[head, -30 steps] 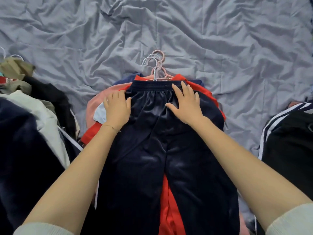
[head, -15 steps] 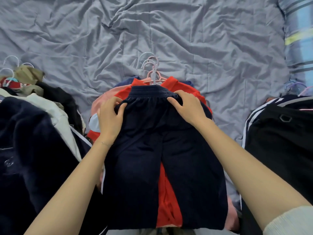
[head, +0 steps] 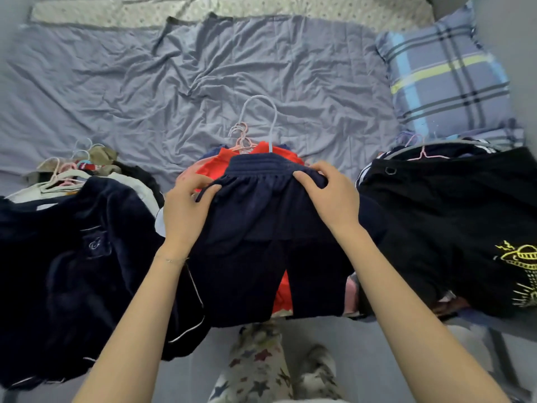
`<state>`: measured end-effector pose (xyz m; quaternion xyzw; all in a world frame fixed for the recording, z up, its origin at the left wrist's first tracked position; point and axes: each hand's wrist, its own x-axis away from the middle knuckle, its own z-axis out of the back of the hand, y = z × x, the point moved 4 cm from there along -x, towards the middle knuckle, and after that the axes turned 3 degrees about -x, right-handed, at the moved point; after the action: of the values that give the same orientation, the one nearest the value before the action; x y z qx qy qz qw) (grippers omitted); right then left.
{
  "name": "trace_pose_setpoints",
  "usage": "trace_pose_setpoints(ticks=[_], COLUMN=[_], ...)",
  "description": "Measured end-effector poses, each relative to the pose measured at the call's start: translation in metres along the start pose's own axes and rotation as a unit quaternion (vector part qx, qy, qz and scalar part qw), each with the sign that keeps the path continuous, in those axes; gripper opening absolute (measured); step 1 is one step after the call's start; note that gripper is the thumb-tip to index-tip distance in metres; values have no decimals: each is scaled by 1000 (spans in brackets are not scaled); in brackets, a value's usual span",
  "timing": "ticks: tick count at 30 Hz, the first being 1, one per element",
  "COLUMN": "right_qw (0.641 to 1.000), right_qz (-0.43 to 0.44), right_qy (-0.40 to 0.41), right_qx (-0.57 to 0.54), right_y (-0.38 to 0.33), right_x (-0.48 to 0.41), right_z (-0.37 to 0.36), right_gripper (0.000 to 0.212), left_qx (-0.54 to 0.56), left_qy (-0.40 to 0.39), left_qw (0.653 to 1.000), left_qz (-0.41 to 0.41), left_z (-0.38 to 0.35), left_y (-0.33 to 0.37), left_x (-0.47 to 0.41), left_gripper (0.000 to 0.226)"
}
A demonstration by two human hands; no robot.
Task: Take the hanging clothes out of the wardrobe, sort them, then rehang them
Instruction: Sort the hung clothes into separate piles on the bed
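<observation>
Now sorting: left hand (head: 186, 205) and right hand (head: 331, 196) both pinch the navy trousers (head: 261, 234) at the waistband; next, probably a clean lift off the pile.

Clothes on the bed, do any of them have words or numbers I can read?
No words or numbers can be read.
Dark blue top: a small stitched badge, too small to read.
Black shirt: a yellow flying-saucer picture, no letters to make out.
Dark blue trousers: no writing shows.
</observation>
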<state>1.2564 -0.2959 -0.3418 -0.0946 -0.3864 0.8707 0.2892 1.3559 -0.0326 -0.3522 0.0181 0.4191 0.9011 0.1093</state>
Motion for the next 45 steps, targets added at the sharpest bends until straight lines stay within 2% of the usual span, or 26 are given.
trace_pose_setpoints(ticks=[4,14,20,27,32,35,45], right_qw=[1000,999,998,993,989,987,993], right_qz=[-15,-3,-7,-25,-29,-32,1], right_qy=[18,42,54,117,139,148,104], right_qx=[-20,-29,-18,4,33,44,61], right_y=[4,47,44,58,87,111,195], right_x=[66,217,259,267,264,252,167], right_z=[56,193,262,320,364,392,489], right_gripper=[29,43,39,37,38,37,37], left_qx=[-27,-70,-38,-22,9,10,23], left_qy=[2,39,10,-29,-68,-81,-53], left_qw=[999,989,994,991,986,984,992], left_qz=[-44,-124,-106,-132,-152,-155,-108], left_z=[15,35,44,12,-33,-65,-186], left_y=[48,158,213,259,292,316,389], left_x=[62,228,264,264,263,261,257], left_gripper=[4,3,7,5,15,11,5])
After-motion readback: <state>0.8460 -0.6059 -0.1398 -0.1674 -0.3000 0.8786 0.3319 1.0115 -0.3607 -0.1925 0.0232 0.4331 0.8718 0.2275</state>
